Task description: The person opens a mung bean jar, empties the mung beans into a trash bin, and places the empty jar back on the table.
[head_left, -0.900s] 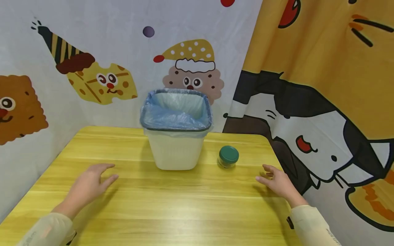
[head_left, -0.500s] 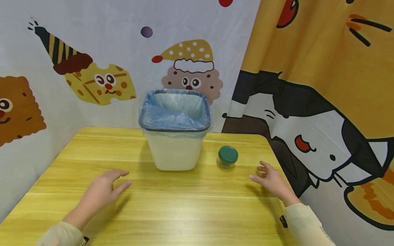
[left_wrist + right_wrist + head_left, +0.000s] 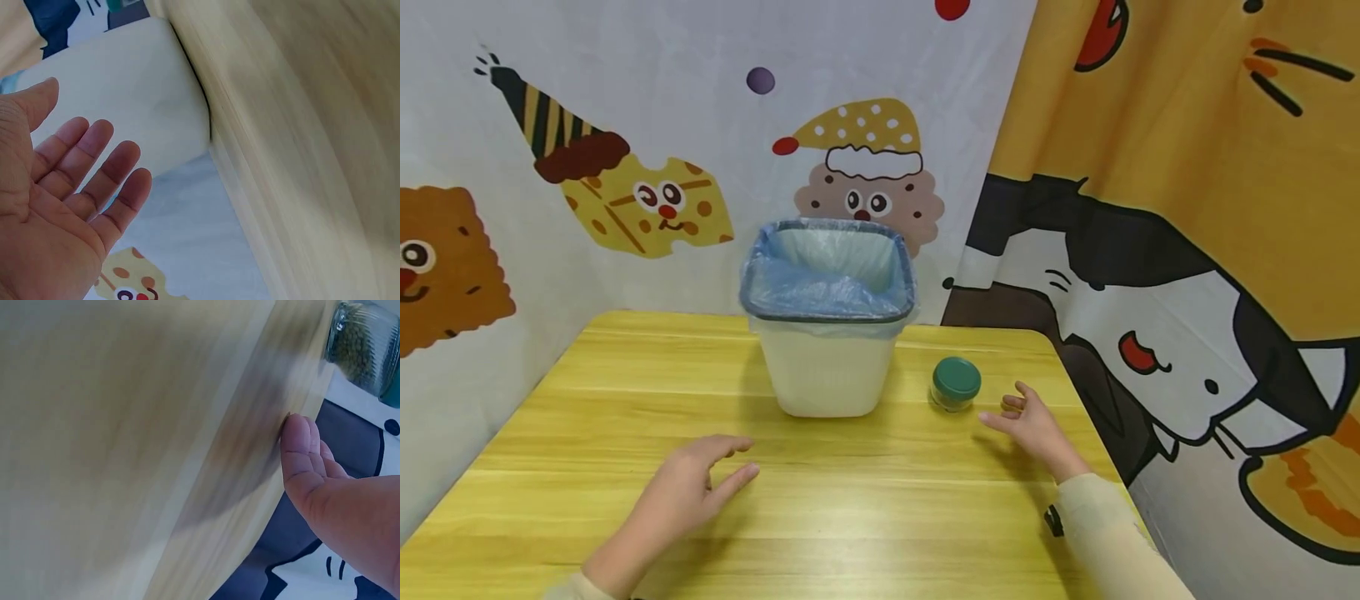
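Observation:
A small glass jar [image 3: 956, 383] with a green lid stands on the table, right of the bin. In the right wrist view the jar [image 3: 361, 347] shows greenish-brown grains or seeds inside. My right hand [image 3: 1028, 425] hovers just right of and nearer than the jar, apart from it, fingers loosely bent and holding nothing. My left hand [image 3: 688, 487] is over the table at front left, thumb and fingers spread apart, holding nothing. The left wrist view shows that hand's palm [image 3: 56, 231] and relaxed fingers, with the bin's pale side [image 3: 125, 94] beyond.
A cream bin [image 3: 827, 367] lined with a blue plastic bag [image 3: 831, 283] stands at the back middle of the wood-patterned table [image 3: 850, 517]. Behind the table hangs a white cloth [image 3: 685, 50] with cartoon prints; a yellow patterned curtain [image 3: 1210, 133] hangs on the right.
Both hands have moved inward over the table: the left one rightward and nearer the front, the right one leftward to beside the jar. The jar and bin have stayed put.

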Tool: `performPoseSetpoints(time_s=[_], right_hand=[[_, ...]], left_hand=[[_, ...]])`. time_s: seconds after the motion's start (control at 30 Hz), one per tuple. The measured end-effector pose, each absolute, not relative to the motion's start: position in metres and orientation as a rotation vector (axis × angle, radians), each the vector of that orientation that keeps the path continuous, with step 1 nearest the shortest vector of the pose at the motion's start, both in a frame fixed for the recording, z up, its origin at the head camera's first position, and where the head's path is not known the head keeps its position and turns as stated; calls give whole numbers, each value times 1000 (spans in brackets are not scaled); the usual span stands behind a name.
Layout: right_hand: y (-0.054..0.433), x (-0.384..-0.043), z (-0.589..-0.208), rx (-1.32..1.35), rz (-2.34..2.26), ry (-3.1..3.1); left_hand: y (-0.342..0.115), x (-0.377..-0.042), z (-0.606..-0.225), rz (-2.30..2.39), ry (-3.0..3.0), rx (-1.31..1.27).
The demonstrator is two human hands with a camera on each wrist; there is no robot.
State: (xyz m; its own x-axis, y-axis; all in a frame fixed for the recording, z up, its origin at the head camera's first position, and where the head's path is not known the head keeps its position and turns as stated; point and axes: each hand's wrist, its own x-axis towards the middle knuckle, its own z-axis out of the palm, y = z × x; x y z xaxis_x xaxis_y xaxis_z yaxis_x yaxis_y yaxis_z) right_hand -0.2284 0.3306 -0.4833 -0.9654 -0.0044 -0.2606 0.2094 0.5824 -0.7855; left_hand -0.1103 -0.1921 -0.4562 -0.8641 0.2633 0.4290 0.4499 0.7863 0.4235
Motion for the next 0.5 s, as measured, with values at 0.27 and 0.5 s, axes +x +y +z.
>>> performPoseSetpoints(time_s=[0.27,0.5], right_hand=[[315,-236,-486,144,-1381,2554],[303,-241,-487,129,-1426,2541]], left_hand=[[-186,-102,-460,-839,-2589,-552],[-182,-101,-463,-880,-2599,-545]])
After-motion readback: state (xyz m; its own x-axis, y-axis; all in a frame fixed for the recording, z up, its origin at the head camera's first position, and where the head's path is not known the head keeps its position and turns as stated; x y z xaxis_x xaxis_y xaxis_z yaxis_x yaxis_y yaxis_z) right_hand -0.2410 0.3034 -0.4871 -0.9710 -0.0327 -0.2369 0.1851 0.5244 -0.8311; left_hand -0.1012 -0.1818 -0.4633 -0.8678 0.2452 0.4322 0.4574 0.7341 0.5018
